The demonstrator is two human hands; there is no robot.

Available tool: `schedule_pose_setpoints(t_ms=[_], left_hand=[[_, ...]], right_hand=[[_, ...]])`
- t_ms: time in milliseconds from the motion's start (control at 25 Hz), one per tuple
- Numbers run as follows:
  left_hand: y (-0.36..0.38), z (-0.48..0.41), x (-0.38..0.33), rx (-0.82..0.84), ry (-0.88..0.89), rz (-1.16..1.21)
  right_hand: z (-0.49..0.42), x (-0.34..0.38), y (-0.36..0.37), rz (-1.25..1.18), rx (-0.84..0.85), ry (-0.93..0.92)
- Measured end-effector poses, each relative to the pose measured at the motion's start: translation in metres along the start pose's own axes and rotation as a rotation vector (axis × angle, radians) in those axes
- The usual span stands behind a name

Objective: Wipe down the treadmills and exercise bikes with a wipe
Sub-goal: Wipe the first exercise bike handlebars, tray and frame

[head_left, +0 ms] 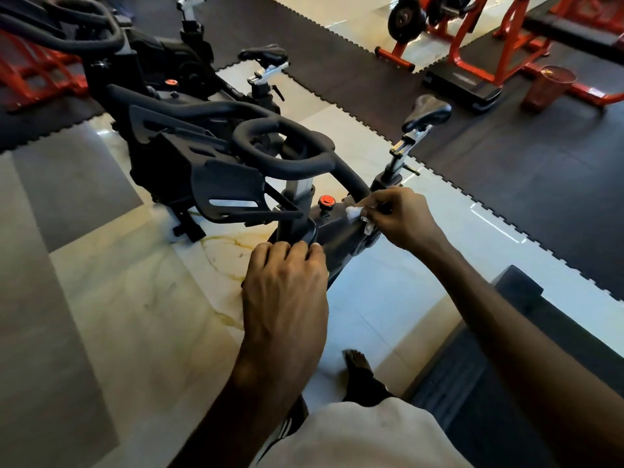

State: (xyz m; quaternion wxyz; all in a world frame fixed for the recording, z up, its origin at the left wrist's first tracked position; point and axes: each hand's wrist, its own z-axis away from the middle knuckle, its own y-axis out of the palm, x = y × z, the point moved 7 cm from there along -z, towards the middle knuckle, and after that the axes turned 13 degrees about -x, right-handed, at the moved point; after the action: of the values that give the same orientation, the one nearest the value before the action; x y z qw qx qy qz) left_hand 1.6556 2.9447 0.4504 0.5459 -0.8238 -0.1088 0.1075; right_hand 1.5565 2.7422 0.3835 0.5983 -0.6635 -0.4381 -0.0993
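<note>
The pale marble floor runs under the bike, with black mats laid beyond it and to its far right. A second bike stands behind it, to the far left, and orange frames stand well beyond the bike on the mats. The bike's looped handlebar sits on its post at the front; its saddle rises at the rear.

The left hand is at the bike's near side, fingers curled over the frame at the foot of the handlebar post. The right hand is over the bike's top tube, fingers bunched and pinching the wipe. A bare foot stands on the floor on the near side of the bike. A copper-coloured bin sits far beyond the saddle, by the orange frames.

A red knob stands on the top tube behind the post. The white wipe is crumpled against the tube, just beside that knob.
</note>
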Motion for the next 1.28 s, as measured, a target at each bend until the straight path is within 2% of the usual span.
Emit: schedule_pose_setpoints(t_ms=[40, 240, 320, 400, 520, 600, 680, 760, 920, 1160, 1280], left_hand=[[0.004, -0.001, -0.005, 0.085, -0.031, -0.072], [0.035, -0.024, -0.04, 0.155, -0.029, -0.246], [0.057, -0.03, -0.046, 0.165, -0.099, -0.233], [0.073, -0.036, -0.045, 0.202, -0.214, -0.182], [0.093, -0.045, -0.052, 0.051, -0.244, -0.107], [0.1, -0.05, -0.06, -0.071, -0.225, -0.072], [0.101, -0.054, -0.065, -0.173, -0.222, -0.079], [0.105, -0.057, -0.067, -0.208, -0.23, -0.091], [0.112, -0.061, -0.072, -0.229, -0.287, -0.074], [0.121, -0.07, -0.071, -0.236, -0.308, -0.045], [0.119, -0.069, -0.071, -0.269, -0.31, -0.055]], right_hand=[[-0.007, -0.003, 0.001, 0.028, 0.017, -0.028], [-0.035, -0.019, 0.003, -0.004, 0.023, -0.169], [-0.045, -0.028, 0.003, -0.026, 0.037, -0.213], [-0.052, -0.035, 0.007, -0.108, 0.163, -0.285], [-0.064, -0.047, 0.01, -0.289, 0.379, -0.297], [-0.075, -0.053, 0.011, -0.32, 0.335, -0.251], [-0.086, -0.054, 0.014, -0.294, 0.194, -0.25], [-0.093, -0.055, 0.019, -0.292, 0.118, -0.265], [-0.081, -0.055, 0.017, -0.485, 0.233, -0.358], [-0.113, -0.039, 0.037, -0.368, 0.08, -0.277], [-0.116, -0.034, 0.038, -0.389, 0.141, -0.284]])
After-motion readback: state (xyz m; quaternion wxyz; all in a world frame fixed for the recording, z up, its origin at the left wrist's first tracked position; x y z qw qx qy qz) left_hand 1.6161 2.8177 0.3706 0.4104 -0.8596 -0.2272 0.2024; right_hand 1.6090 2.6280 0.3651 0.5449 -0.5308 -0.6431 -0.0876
